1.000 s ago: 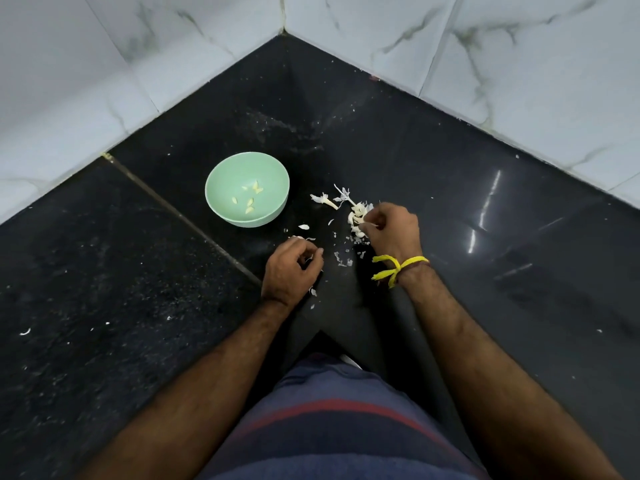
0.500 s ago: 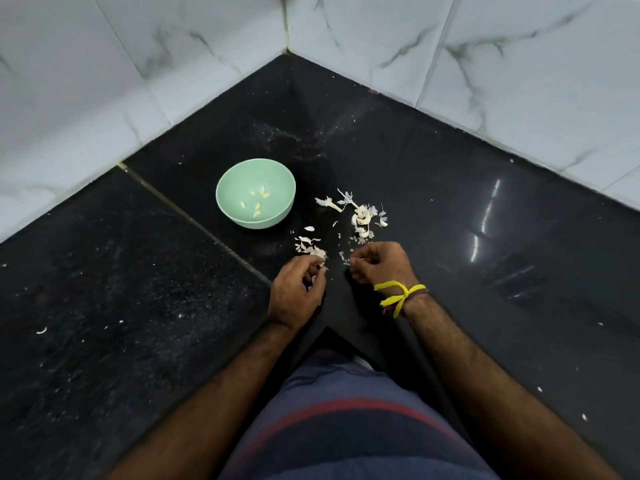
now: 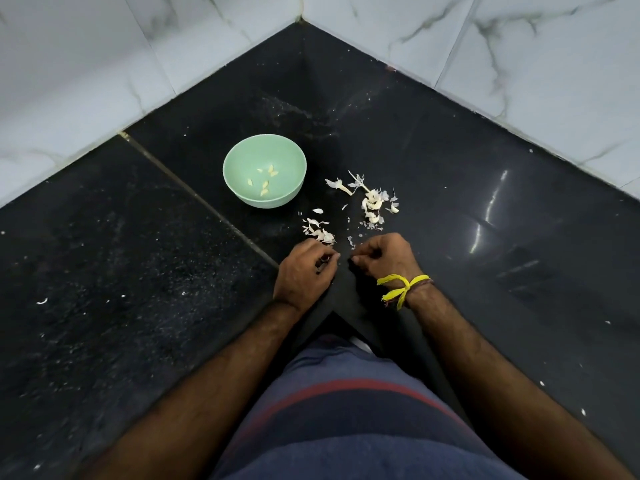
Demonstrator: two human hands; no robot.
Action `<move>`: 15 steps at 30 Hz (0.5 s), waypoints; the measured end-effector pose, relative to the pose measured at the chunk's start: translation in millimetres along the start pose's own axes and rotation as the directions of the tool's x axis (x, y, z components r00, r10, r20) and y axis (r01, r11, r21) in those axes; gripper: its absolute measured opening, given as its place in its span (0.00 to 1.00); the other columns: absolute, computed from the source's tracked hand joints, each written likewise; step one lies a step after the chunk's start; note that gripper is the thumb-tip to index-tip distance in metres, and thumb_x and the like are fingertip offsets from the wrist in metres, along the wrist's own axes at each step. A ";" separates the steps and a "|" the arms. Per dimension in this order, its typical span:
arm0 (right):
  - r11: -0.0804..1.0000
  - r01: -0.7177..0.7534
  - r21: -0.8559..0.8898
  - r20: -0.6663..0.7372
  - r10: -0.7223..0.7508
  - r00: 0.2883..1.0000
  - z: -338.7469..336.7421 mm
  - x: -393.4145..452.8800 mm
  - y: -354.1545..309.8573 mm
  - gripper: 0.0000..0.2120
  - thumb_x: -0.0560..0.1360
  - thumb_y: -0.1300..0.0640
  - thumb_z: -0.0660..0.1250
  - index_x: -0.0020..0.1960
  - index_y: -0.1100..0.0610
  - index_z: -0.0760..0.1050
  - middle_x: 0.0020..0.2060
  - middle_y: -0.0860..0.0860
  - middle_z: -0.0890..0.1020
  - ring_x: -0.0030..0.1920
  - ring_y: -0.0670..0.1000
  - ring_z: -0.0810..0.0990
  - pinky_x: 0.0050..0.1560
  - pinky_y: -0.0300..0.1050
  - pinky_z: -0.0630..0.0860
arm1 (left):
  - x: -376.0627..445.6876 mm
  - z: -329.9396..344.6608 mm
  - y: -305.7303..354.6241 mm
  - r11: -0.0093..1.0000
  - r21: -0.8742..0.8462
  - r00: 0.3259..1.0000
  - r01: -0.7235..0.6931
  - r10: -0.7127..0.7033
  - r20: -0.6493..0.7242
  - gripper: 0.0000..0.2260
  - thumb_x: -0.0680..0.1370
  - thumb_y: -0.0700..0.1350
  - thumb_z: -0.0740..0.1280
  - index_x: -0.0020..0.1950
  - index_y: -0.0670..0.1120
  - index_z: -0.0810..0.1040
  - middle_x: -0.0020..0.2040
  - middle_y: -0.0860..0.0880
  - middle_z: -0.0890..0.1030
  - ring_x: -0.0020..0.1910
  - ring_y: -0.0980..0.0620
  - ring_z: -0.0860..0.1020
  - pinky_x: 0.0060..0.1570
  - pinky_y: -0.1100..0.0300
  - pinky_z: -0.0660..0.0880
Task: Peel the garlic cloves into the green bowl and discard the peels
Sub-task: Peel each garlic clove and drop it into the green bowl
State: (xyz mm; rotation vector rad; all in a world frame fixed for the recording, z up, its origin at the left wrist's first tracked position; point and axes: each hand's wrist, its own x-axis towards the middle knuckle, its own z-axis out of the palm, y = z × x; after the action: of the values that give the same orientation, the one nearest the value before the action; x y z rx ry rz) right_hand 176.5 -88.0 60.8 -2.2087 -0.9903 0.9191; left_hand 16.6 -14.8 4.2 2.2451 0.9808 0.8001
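Both grips curled, contents unclear: left hand, right hand, near green bowl.

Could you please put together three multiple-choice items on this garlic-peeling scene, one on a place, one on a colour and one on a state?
1. Where does the green bowl stand on the black counter?
A. Ahead and left of both hands
B. Right of the right hand
C. Between the two forearms

2. What colour is the thread tied around the right wrist?
A. Red
B. Yellow
C. White

3. What does the bowl hold?
A. Nothing
B. A heap of papery peels
C. A few peeled garlic cloves

Answers:
1 A, the bowl sits beyond the left hand and left of the right hand.
2 B, the knotted thread is bright yellow.
3 C, several pale cloves lie inside, while the peels lie on the counter beside the bowl.
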 end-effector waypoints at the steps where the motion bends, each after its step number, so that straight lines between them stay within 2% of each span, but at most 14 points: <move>1: 0.999 0.017 -0.037 0.004 -0.017 1.000 -0.7 -0.8 -2.3 0.03 0.72 0.62 0.75 0.45 0.56 0.84 0.37 0.51 0.84 0.39 0.47 0.82 0.45 0.39 0.79 | -0.1 -0.2 -0.5 1.000 -0.002 1.000 -0.005 0.005 0.007 0.03 0.75 0.43 0.74 0.43 0.44 0.83 0.42 0.49 0.81 0.43 0.50 0.79 0.44 0.56 0.76; 6: 0.995 0.027 -0.096 0.015 -0.026 1.000 2.2 1.9 -10.2 0.02 0.71 0.62 0.75 0.42 0.56 0.84 0.37 0.52 0.85 0.41 0.49 0.84 0.47 0.42 0.81 | 0.2 -2.8 0.7 0.999 -0.036 0.999 0.030 -0.029 0.030 0.05 0.74 0.42 0.74 0.48 0.46 0.81 0.44 0.51 0.80 0.44 0.51 0.78 0.45 0.55 0.76; 12: 0.992 -0.035 -0.117 0.018 0.037 0.999 1.9 5.9 -11.9 0.03 0.72 0.62 0.74 0.41 0.55 0.84 0.35 0.48 0.82 0.39 0.46 0.80 0.34 0.26 0.69 | 2.0 -2.4 2.3 0.999 -0.023 0.999 0.047 -0.046 0.028 0.04 0.75 0.42 0.72 0.48 0.45 0.80 0.43 0.51 0.79 0.41 0.50 0.77 0.43 0.55 0.76; 15: 0.993 -0.021 -0.115 0.020 0.023 1.000 2.7 6.2 -11.2 0.02 0.72 0.62 0.73 0.42 0.56 0.84 0.36 0.50 0.84 0.40 0.47 0.81 0.39 0.32 0.73 | 2.5 -1.4 1.6 0.999 -0.015 0.998 0.052 -0.051 0.038 0.04 0.76 0.42 0.72 0.49 0.45 0.81 0.44 0.50 0.79 0.42 0.50 0.78 0.44 0.55 0.77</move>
State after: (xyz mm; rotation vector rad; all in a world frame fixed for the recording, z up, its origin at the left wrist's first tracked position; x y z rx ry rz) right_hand 172.8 -76.1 64.7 -2.3136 -1.0551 0.9179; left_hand 17.8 -13.4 6.9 2.2043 1.0072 0.7378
